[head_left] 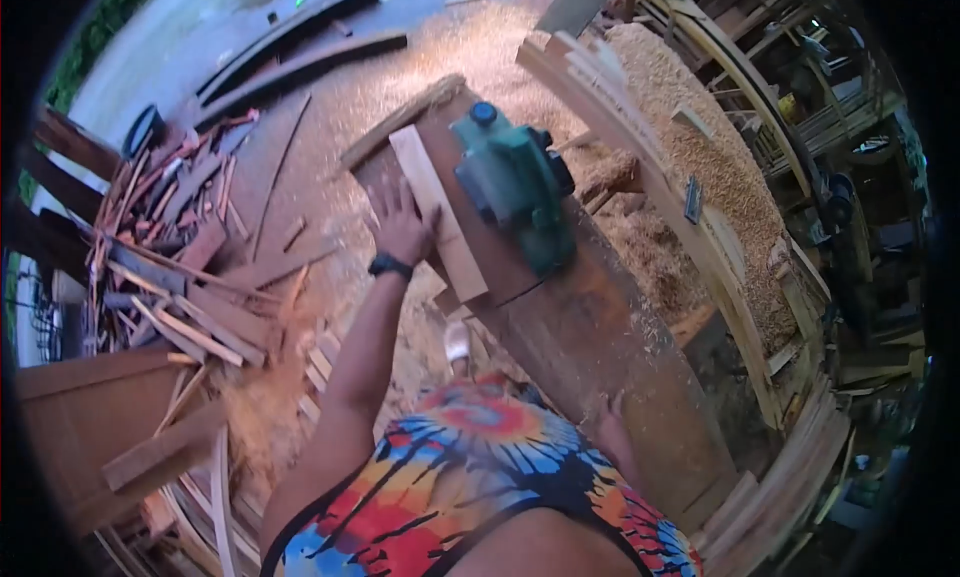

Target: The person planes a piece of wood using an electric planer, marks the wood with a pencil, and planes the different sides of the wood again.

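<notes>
The fingers [406, 196] of the left hand [404, 233] are extended and spread, clenching nothing, at the left edge of a pale board [440, 209]; the thumb overlies its face. The board lies on the desk [640, 377], extending forward and rearward of these fingers. A green power tool [508, 177] stands right of them, near the board. The right hand [613, 433] is rearward, beside the desk; its finger state cannot be determined. Wood scraps [185, 212] lie well left of the left fingers.
</notes>
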Tool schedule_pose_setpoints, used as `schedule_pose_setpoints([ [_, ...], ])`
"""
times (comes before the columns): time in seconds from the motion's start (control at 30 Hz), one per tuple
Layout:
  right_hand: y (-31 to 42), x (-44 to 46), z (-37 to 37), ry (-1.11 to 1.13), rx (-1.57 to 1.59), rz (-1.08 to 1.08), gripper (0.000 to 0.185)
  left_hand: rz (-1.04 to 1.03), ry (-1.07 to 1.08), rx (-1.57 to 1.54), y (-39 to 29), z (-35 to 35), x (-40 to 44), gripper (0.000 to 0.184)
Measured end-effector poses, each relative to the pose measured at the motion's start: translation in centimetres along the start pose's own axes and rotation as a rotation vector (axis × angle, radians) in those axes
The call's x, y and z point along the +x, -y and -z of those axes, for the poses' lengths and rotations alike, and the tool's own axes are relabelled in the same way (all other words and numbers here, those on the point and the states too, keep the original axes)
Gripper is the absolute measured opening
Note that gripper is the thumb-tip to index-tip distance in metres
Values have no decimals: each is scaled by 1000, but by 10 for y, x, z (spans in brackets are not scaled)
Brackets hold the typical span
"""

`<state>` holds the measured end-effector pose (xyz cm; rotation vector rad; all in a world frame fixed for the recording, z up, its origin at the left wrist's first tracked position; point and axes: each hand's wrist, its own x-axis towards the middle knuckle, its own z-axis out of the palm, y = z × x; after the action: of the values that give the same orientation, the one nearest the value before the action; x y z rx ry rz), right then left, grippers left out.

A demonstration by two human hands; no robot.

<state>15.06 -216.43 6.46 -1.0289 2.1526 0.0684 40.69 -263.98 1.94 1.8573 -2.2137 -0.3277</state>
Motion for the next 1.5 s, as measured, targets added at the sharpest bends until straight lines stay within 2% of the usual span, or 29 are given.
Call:
schedule_pose_setpoints([
  [0.17,48,0,34,122,-123,-97,95,140,-46,-101,12,8,70,92],
  [0.27,77,16,69,222,0,20,77,203,-106,-124,21,8,93,94],
  [0.33,108,30,95,83,82,62,73,216,-197,-123,21,9,101,95],
  [0.37,124,43,104,-37,117,159,71,173,-394,-7,17,5,97,95],
  [0.43,154,69,121,-323,152,428,66,74,-348,-113,1,20,69,88],
  [0.5,200,95,144,-540,149,557,65,-50,-240,-54,-13,-2,28,92],
  [0.53,219,102,155,-655,155,634,64,-23,-77,-117,-30,12,-2,89],
  [0.6,250,107,174,-654,158,643,64,95,184,-221,-48,21,-44,88],
  [0.63,271,120,182,-665,172,678,63,2,98,-123,-54,27,-66,86],
  [0.67,284,137,182,-691,190,723,61,65,234,-76,-48,-2,-74,95],
  [0.7,286,156,179,-713,201,757,59,32,164,-55,-55,8,-91,100],
  [0.73,285,177,178,-722,199,769,57,-22,75,-84,-58,11,-106,96],
  [0.83,297,225,190,-270,394,578,58,14,74,-119,-68,15,-111,101],
  [0.97,291,270,187,-120,620,952,54,118,71,-158,-80,25,-99,104],
  [1.07,295,254,198,-27,708,889,49,195,17,-265,-82,5,-92,101],
  [1.13,297,244,198,-51,614,799,46,243,-12,-315,-84,5,-91,99],
  [1.17,298,237,198,-60,595,741,46,289,14,-351,-86,13,-91,92],
  [1.23,294,231,194,-96,558,675,47,269,33,-528,-70,2,-78,88],
  [1.27,289,227,193,-72,579,671,47,256,46,-617,-59,-8,-73,86],
  [1.3,283,222,192,-48,599,664,47,206,-56,-888,-51,-14,-73,71],
  [1.33,276,219,189,-26,620,650,46,222,-23,-800,-50,-5,-76,72],
  [1.4,264,227,172,-128,527,700,48,238,76,-650,-50,8,-75,75],
  [1.43,252,220,168,-115,553,706,50,227,109,-520,-47,3,-71,65],
  [1.5,230,209,157,-103,595,678,53,207,-10,-439,-43,-25,-70,57],
])
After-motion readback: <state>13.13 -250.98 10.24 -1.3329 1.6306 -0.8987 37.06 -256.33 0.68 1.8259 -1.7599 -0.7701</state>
